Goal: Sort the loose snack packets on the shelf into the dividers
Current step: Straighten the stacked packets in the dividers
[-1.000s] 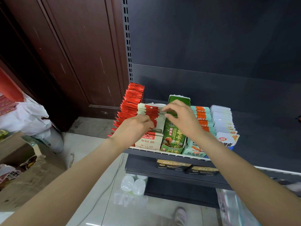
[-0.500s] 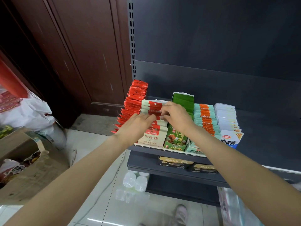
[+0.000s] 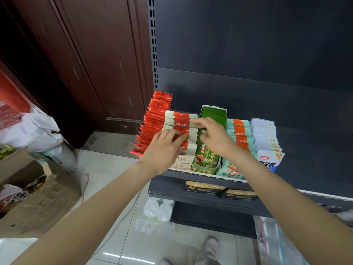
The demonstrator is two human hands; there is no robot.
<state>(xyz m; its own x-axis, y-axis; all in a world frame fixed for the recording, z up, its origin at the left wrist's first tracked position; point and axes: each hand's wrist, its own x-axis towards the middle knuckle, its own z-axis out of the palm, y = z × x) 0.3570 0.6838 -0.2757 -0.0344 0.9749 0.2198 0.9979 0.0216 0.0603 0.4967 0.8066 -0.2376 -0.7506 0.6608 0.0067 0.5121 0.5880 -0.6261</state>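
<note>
Five rows of snack packets stand at the left end of the dark shelf [image 3: 309,161]: red packets [image 3: 156,119], white-and-red packets [image 3: 181,119], a green box of green packets [image 3: 207,155], teal-and-orange packets [image 3: 238,131] and white-and-blue packets [image 3: 265,134]. My left hand [image 3: 164,150] lies on the middle of the white-and-red row, its fingers pressing down on the packet tops. My right hand [image 3: 215,136] reaches across the green box and pinches the right edge of a white-and-red packet near the back of that row.
Dark boxes [image 3: 204,188] sit on the lower shelf. A torn cardboard box [image 3: 28,197] and a white bag [image 3: 28,131] stand at left by a brown door [image 3: 86,54]. Water bottles [image 3: 158,209], a plastic bag [image 3: 277,245] and my shoe [image 3: 212,247] are on the floor.
My left hand has uncurled from a fist and slid further back along the white-and-red row. My right hand moved from the green box to the edge of that row.
</note>
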